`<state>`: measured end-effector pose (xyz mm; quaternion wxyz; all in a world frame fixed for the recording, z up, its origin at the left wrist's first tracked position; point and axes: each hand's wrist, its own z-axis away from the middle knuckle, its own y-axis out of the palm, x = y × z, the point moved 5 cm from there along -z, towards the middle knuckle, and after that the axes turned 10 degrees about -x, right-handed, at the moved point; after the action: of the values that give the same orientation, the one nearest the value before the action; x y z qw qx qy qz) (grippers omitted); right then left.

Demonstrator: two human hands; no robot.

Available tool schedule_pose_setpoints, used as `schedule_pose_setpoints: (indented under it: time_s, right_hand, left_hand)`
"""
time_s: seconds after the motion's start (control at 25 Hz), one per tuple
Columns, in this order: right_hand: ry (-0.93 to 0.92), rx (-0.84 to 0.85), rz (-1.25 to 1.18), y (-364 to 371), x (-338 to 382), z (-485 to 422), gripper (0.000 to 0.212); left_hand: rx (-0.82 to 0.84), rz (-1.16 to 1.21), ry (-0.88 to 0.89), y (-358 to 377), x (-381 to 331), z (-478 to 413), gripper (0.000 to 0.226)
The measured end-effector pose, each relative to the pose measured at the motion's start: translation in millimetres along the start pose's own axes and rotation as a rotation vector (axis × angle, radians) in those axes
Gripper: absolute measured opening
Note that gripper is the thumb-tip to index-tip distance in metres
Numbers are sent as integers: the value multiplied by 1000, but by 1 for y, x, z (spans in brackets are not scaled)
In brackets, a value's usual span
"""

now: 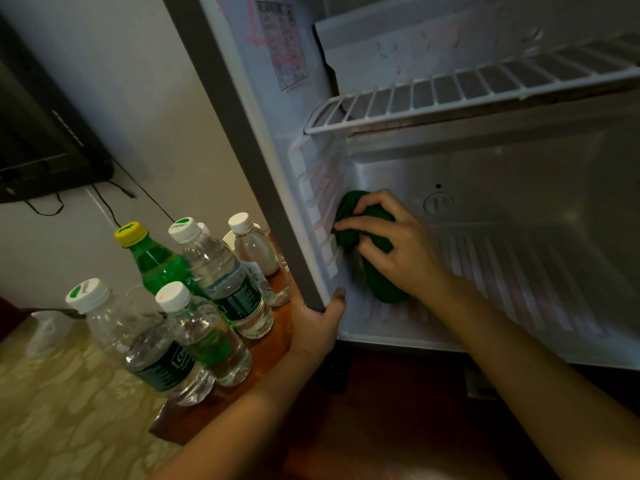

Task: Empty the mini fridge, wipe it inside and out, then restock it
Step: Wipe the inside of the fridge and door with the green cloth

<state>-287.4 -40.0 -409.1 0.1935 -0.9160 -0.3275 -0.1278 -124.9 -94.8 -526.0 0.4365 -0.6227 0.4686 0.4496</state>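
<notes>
Several bottles (221, 271) on brown wooden top (275, 346) beside mini fridge (258, 161); pale wall (138, 98).

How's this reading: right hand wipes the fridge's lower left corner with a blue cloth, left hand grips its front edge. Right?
Not quite: the head view shows a green cloth, not blue, under the right hand. The rest holds.

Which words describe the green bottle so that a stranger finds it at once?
Look left of the open fridge, where bottles stand grouped. The green bottle stands toward the back. It alone has a yellow cap; its neighbours are clear with white caps.
</notes>
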Motion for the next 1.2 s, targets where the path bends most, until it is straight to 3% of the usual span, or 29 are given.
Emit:
schedule_pose_setpoints:
  time_s: [0.28,0.48,0.6,0.72,0.8,0.88,0.96,1.04,1.08,1.12,1.2]
  right_hand:
    - [-52,-36,10,9,0,14,36]
    - [87,-84,26,23,-54,-7,36]
    - [178,-97,33,27,-57,-8,39]
    - [480,-217,-45,23,-55,-1,36]
    - [864,-402,-263,9,-63,6,36]
    - [1044,-476,-510,1,-53,16,38]
    - [922,-427,-637,0,-12,25,39]
    - [628,-299,-548,11,40,29,37]
    - [514,-295,-451,15,46,26,36]
    - [456,-322,-368,17,36,15,37]
    - [528,-339,-239,28,-13,-9,36]
  left_hand:
    - [-52,-79,83,-3,-3,0,104]
    - [-70,-107,102,-4,-17,5,89]
    - [-60,-95,20,-4,9,-2,105]
    - [-49,-119,-9,0,29,-4,104]
    - [-60,-141,-3,-3,27,-3,106]
    - [-73,-190,0,-5,13,4,111]
    - [-41,-223,22,-8,-25,10,95]
    - [35,-162,32,-4,-42,15,60]
    - [51,-132,10,-4,-43,17,58]
    - [54,-115,15,-3,-43,17,74]
    - [-30,-171,83,-7,-38,15,99]
